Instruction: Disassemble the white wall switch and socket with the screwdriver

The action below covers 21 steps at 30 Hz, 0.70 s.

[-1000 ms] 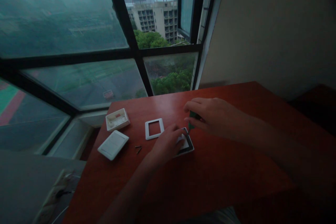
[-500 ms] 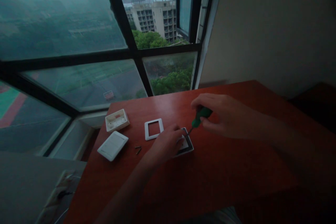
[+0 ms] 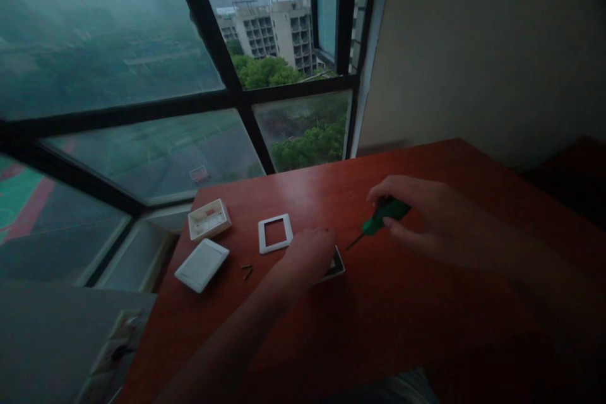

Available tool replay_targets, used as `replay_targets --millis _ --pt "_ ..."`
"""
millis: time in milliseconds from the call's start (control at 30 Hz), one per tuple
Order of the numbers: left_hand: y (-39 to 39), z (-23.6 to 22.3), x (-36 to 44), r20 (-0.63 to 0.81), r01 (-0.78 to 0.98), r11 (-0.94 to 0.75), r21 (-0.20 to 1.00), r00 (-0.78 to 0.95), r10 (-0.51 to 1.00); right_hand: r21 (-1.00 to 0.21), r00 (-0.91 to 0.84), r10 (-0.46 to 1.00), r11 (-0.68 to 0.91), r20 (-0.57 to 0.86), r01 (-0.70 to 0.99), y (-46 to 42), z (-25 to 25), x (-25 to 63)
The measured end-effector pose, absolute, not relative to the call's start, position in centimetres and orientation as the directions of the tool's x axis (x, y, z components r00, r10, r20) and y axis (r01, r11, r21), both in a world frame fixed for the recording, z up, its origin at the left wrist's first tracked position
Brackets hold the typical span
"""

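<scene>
My right hand (image 3: pixel 421 214) grips a screwdriver (image 3: pixel 384 216) by its green handle. The shaft points down to the left, its tip apart from the white-edged box (image 3: pixel 338 265) with a dark inner border. My left hand (image 3: pixel 312 252) lies over that box on the table, fingers bent down and pressed together on it. Most of the box and the fingertips are hidden beneath this hand. Close to the left hand lies a white square frame (image 3: pixel 261 237) with an open middle. Small screws (image 3: pixel 247 271) rest left of my left wrist.
On the left of the reddish wooden table (image 3: pixel 379 328) are an open white mounting box (image 3: pixel 208 219) and a white rectangular panel (image 3: pixel 202 265). A dark-framed window (image 3: pixel 237 98) borders the table's far side. A wall (image 3: pixel 473 44) stands at the right.
The screwdriver has lifted off the box and moved right with my right hand. My left hand has shifted slightly and covers more of the box.
</scene>
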State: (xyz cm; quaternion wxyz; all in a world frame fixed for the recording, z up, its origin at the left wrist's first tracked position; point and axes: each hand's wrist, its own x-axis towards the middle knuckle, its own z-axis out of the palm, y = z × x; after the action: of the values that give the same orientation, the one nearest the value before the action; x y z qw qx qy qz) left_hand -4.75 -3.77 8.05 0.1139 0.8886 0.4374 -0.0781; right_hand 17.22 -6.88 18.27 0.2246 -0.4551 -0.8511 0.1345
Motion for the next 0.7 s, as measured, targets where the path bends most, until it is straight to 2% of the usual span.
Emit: replay_targets --millis 467,700 --pt "-2.7 8.2 -5.2 -0.260 0.784 -0.592 0.184 0.620 0.740 -0.499 -0.460 0.856 0.513 0.236 0.699 -7.2 17.7 17.2" --pt "-2.9 9.3 -6.0 -0.268 0.778 -0.574 0.254 0.627 0.732 -0.515 -0.448 0.844 0.535 0.294 0.670 -7.3 17.5 16.7"
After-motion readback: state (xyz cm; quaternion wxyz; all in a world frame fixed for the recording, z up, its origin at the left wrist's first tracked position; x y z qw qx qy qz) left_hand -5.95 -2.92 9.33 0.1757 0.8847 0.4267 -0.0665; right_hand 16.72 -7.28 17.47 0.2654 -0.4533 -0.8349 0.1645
